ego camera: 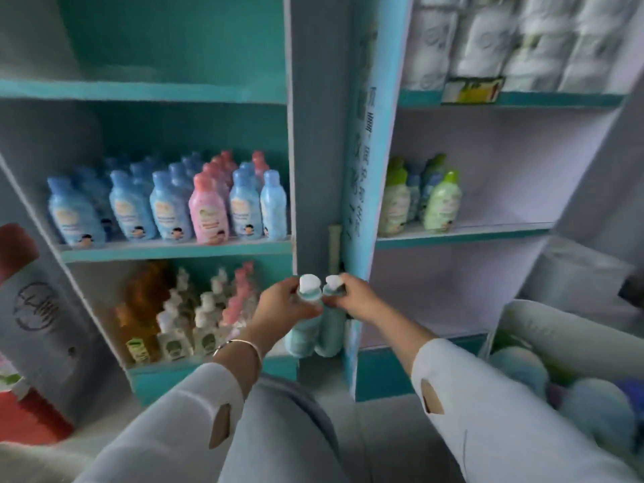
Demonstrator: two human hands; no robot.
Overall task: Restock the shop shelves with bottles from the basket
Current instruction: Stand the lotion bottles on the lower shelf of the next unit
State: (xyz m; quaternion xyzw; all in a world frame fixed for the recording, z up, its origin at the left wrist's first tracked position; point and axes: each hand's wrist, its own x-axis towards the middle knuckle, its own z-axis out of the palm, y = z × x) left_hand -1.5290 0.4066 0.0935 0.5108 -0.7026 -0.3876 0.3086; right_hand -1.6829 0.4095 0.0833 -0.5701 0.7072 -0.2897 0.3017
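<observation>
Sleeves first: we log a white left sleeve and a white right sleeve running in from 6 o'clock, with a thin bangle on the left wrist.

Left grip: fingers curled round the neck of a teal bottle with a white cap, held upright. Right grip: fingers curled round the neck of a second teal bottle with the same white cap. We place both bottles side by side at the centre of our view, in front of the grey-blue post between the two shelf units, on neither shelf.

Basket at 4 o'clock, pale wall, with blurred blue rounded bottles inside; we cannot read their labels.

Teal shelf unit at 10 o'clock: the middle shelf carries rows of blue lotion bottles and one row of pink lotion bottles among them. On the shelf below, at 8 o'clock, are white pump bottles, with amber bottles at their 9 o'clock.

Lilac shelf unit at 2 o'clock: a small cluster of green-capped bottles at its left end. At 1 o'clock, wrapped white paper rolls sit above a yellow label.

Large grey bottle with a red cap leans in at 9 o'clock.
</observation>
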